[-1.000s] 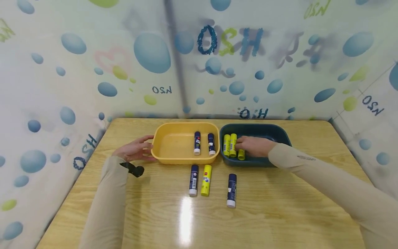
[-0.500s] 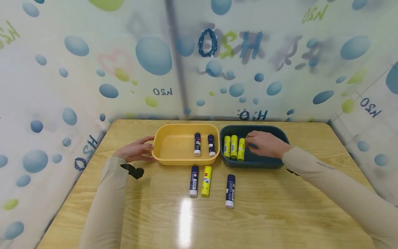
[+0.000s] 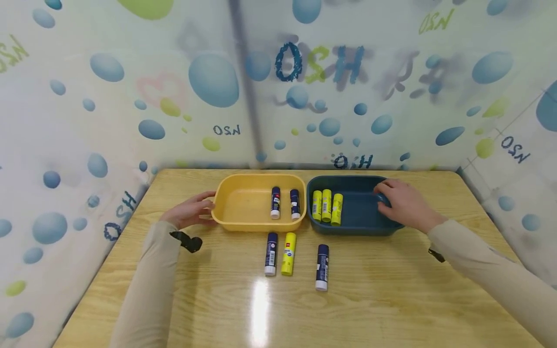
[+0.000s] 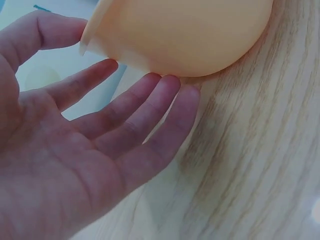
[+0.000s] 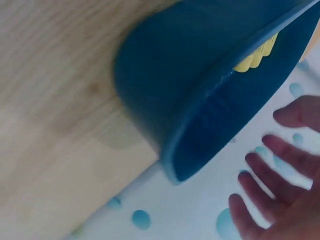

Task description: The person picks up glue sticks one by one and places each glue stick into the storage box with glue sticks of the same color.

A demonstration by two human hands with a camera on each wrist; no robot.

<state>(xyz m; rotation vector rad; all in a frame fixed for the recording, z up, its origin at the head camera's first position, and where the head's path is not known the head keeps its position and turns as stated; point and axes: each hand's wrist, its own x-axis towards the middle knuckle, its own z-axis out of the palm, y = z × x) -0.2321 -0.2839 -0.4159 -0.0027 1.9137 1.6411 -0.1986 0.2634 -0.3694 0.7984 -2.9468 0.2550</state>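
Note:
My left hand (image 3: 187,211) touches the left end of the yellow tray (image 3: 241,203). In the left wrist view, the thumb (image 4: 62,30) meets the tray's rim and the loosely extended fingers lie along its outer wall. My right hand (image 3: 406,205) is over the right end of the dark blue tray (image 3: 361,208), holding nothing. Its fingers (image 5: 275,185) are spread in the right wrist view, apart from the tray. Three yellow glue sticks (image 3: 326,205) lie side by side at the blue tray's left end. Two navy glue sticks (image 3: 275,203) with white ends lie in the yellow tray's right half.
In front of the trays, a navy glue stick (image 3: 271,253) and a yellow glue stick (image 3: 288,253) lie side by side on the wooden table (image 3: 209,299). Another navy glue stick (image 3: 322,267) lies farther right. A patterned wall (image 3: 183,140) stands behind the table.
My right hand has let go of the third yellow glue stick beside the other two and moved right to the blue tray's far end. The left hand has stayed in place.

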